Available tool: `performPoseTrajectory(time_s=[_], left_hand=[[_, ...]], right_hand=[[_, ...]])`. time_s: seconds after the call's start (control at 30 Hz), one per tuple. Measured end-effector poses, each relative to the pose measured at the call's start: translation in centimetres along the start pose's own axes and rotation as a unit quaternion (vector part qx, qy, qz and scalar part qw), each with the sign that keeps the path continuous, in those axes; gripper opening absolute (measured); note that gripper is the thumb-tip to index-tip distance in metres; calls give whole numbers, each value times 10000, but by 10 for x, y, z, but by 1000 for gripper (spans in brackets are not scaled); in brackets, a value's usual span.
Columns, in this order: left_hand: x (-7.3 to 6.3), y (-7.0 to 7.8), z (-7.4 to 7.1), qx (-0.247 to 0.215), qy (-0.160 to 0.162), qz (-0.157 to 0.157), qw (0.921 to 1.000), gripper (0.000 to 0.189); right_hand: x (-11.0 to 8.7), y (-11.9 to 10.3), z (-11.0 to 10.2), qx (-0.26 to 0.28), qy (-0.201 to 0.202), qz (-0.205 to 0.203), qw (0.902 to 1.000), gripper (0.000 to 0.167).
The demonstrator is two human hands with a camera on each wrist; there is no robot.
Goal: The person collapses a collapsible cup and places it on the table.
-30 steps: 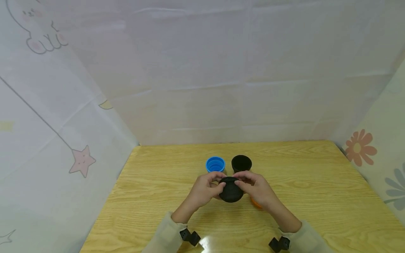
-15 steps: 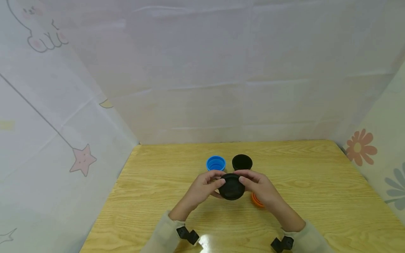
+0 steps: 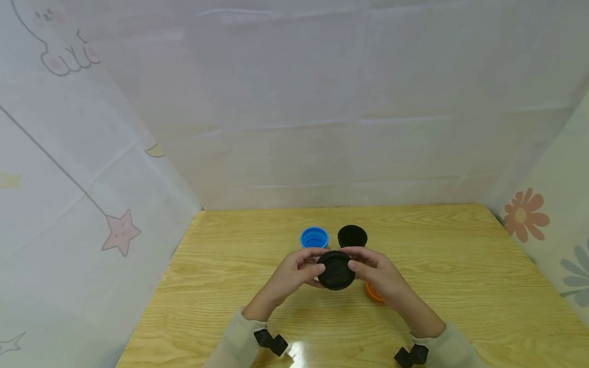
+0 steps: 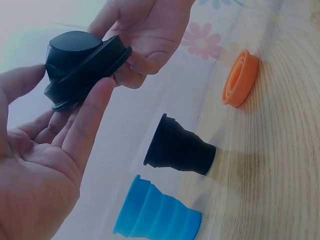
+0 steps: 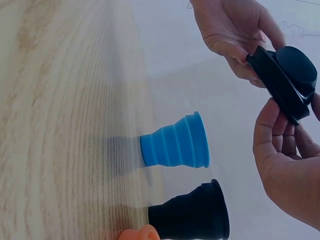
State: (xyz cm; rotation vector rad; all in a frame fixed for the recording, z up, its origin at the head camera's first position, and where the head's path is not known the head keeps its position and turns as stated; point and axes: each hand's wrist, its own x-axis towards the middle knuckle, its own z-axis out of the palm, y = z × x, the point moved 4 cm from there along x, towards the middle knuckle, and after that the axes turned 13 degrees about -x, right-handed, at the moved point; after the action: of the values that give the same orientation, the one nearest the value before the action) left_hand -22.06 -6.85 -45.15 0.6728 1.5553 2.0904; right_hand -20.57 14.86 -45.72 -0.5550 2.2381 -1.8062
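Note:
A black collapsible cup [image 3: 336, 271], partly folded, is held above the table between both hands. My left hand [image 3: 294, 271] grips its left side and my right hand [image 3: 375, 272] its right side, thumbs on the near side. In the left wrist view, the folded cup [image 4: 82, 70] has a wide rim, with its narrower end sticking out crookedly. Behind the hands stand a blue collapsible cup [image 3: 314, 237] and a second black cup [image 3: 352, 235], both extended and upright. An orange collapsible cup [image 3: 375, 293], folded flat, is partly hidden by the right hand.
A wooden table [image 3: 221, 286] lies under everything. Pale printed cloth [image 3: 285, 112] hangs along its back and both sides. Black wrist cameras [image 3: 270, 342] sit on the sleeves.
The held black cup has tilted so a flatter round face points up toward the head. Both thumbs have moved apart to its sides. The other cups stay put.

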Motion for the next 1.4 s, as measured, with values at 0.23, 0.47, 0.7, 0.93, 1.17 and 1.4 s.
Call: performPoseTrajectory(time_s=[0.23, 0.47, 0.7, 0.93, 1.17, 1.4], left_hand=[[-2, -1, -1, -176, -328, 71, 9993, 52], [-3, 0, 0, -268, -430, 71, 9987, 53], [-2, 2, 3, -178, -391, 160, 9989, 50], [-1, 3, 4, -258, -363, 133, 9989, 52], [-1, 1, 3, -426, -415, 159, 9981, 52], [0, -1, 4, -257, -248, 118, 9993, 50]], right_hand=[[-1, -1, 0, 92, 2, 15, 10000, 43], [-1, -2, 0, 144, -58, -17, 9999, 43], [-2, -3, 0, 248, -163, -179, 9994, 43], [-2, -3, 0, 258, -113, -149, 9995, 44], [-2, -3, 0, 195, -113, -144, 9996, 44], [-2, -4, 1, 74, -94, -170, 9998, 43]])
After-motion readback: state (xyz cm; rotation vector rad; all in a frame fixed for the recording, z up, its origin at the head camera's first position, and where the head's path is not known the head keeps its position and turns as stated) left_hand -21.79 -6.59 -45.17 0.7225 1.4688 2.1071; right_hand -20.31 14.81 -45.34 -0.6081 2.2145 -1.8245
